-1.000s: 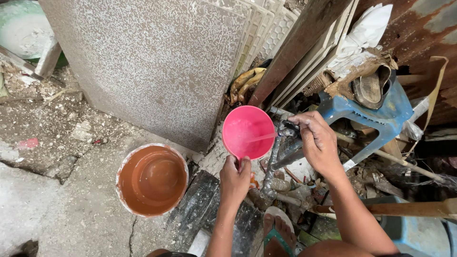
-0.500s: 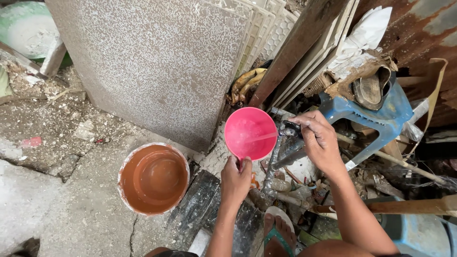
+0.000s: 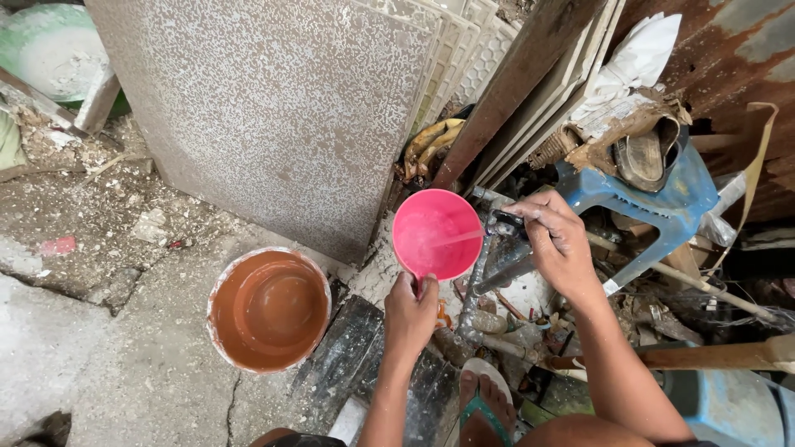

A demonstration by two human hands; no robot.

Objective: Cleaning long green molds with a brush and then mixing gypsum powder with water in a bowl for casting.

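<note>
My left hand [image 3: 411,313] grips the handle of a pink plastic scoop [image 3: 436,234] and holds its bowl up beside a metal tap [image 3: 502,225]. A thin stream of water runs from the tap into the scoop. My right hand [image 3: 556,240] is closed over the tap's top. An orange bucket [image 3: 267,308] with a cement-smeared rim stands on the ground to the left of my left hand, with muddy water inside.
A large speckled stone slab [image 3: 281,108] leans behind the bucket, with ribbed tiles [image 3: 464,58] and a wooden plank [image 3: 530,74] stacked beside it. A blue plastic stool [image 3: 662,199] carries old shoes. My foot in a sandal [image 3: 489,397] is below. Rubble lies at left.
Water now streams from the tap into the pink scoop. Both hands stay where they were; the view has shifted slightly.
</note>
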